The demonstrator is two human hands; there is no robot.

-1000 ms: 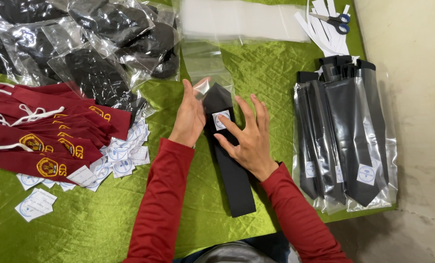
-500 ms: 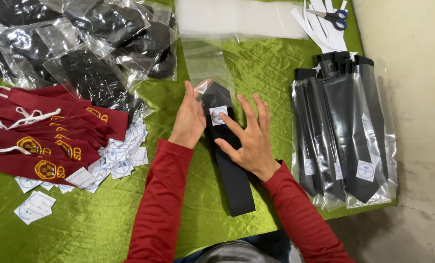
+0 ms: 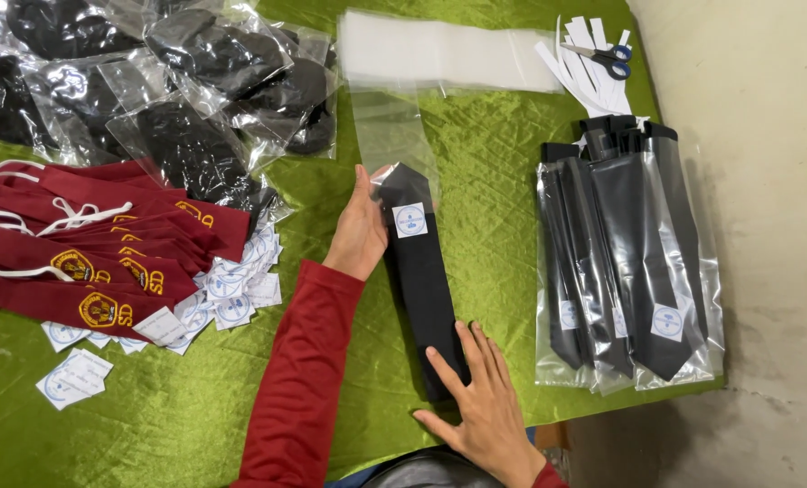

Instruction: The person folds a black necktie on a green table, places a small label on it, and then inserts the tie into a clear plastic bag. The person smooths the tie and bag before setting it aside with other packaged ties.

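Observation:
A black necktie point(image 3: 421, 271) with a small white round-printed label lies lengthwise on the green cloth point(image 3: 494, 190). Its pointed end sits inside the mouth of a clear plastic sleeve point(image 3: 394, 136). My left hand point(image 3: 360, 230) holds the sleeve's open edge against the tie's left side near the tip. My right hand point(image 3: 480, 411) lies flat with fingers spread on the tie's near end, by the table's front edge. Both sleeves are red.
Bagged black ties point(image 3: 625, 262) are stacked at the right. Maroon ties with yellow emblems point(image 3: 78, 244) and loose white labels point(image 3: 231, 294) lie at the left. Bagged black items point(image 3: 177, 81) fill the back left. Empty sleeves point(image 3: 448, 50), paper strips and blue-handled scissors point(image 3: 607, 59) sit at the back.
My right hand has slid from the tie's label end down to its near end. The tie's tip has gone further into the clear sleeve. My left hand has stayed at the sleeve's mouth.

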